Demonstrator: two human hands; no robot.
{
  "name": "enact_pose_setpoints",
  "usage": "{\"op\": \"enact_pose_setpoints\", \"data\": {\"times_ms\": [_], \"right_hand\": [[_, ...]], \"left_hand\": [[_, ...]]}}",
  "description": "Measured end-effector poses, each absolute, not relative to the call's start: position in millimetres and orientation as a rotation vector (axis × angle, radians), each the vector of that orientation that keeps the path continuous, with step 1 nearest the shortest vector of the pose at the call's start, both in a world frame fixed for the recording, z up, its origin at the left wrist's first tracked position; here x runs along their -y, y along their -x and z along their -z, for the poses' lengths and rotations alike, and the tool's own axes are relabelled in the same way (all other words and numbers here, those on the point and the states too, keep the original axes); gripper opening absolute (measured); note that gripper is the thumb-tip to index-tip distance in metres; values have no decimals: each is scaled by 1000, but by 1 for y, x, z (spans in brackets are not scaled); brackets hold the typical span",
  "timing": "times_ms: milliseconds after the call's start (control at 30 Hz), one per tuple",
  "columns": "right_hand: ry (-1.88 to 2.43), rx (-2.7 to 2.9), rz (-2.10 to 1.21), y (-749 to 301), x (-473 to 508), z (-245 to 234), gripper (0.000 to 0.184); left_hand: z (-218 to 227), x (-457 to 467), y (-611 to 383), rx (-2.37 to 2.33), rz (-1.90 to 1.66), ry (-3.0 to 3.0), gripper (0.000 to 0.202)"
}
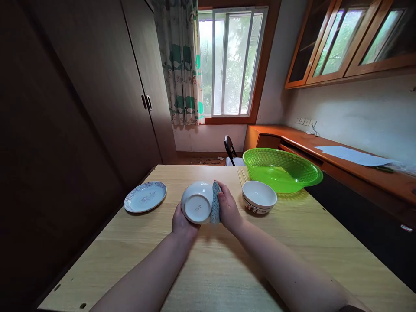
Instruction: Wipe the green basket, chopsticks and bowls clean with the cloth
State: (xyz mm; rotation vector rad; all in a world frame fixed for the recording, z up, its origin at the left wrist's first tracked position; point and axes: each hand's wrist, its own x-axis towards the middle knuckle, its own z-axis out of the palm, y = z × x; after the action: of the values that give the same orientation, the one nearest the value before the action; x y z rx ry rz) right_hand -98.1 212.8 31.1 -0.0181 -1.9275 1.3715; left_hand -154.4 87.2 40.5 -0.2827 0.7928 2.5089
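Observation:
A white bowl [197, 209] is held on its side above the table, its base turned toward me. My left hand [183, 223] grips it from below at the left, with most of the fingers hidden behind the bowl. My right hand [229, 206] is closed on a grey-blue cloth [215, 203], which it presses against the bowl's right side at the rim. To the right of my right hand stand white bowls [259, 195] stacked one in another, the lower one with a coloured pattern on its outside.
A patterned oval plate [145, 197] lies at the table's left. Chopsticks [242, 177] lie beside a large green plastic basket [282, 171] at the back right. Beyond the wooden table [208, 268] are a chair [230, 149], a dark wardrobe and a desk with papers [354, 155].

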Motion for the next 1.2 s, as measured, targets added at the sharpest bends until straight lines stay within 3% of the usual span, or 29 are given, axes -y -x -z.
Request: {"op": "enact_pose_setpoints", "data": {"times_ms": [233,400,533,733,1033,1200], "right_hand": [[-19,2030,-830,89,-216,-37,42],[-275,2118,-694,85,-208,-31,70],[-375,2108,-595,85,-206,-19,67],[-435,2099,-557,86,-213,-11,56],[-393,2192,-872,87,-221,-56,41],[-349,2338,-806,89,-218,-60,39]], "left_hand": [[-42,-91,154,-825,-2476,342,31],[-44,-89,151,-755,-2441,345,33],[-42,-87,148,-720,-2406,405,36],[-41,-87,146,-648,-2349,319,38],[-43,-91,145,-875,-2327,406,35],[-32,-93,147,-995,-2402,404,30]]}}
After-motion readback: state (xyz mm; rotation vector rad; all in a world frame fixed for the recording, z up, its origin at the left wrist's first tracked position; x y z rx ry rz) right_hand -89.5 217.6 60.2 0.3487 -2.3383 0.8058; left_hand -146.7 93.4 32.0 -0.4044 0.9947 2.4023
